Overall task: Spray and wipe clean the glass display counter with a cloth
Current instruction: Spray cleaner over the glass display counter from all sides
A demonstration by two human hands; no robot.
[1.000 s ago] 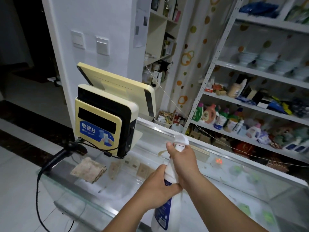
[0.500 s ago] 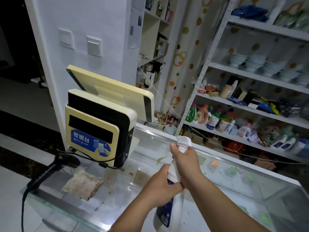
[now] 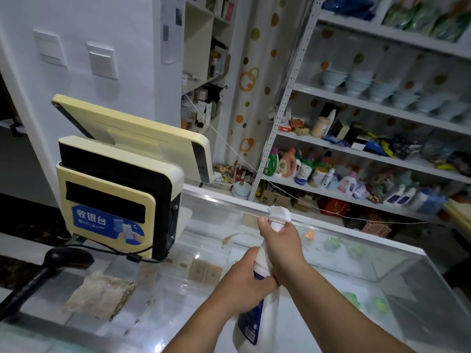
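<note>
A worn cloth [image 3: 100, 295] lies flat on the glass display counter [image 3: 331, 273] at the left, in front of the yellow payment terminal [image 3: 112, 200] and touched by neither hand. Right of it, the left hand [image 3: 243, 284] is wrapped tightly around the body of the white spray bottle [image 3: 257, 319], held above the glass. The right hand [image 3: 283, 247] is closed around the bottle's neck, just under the nozzle.
</note>
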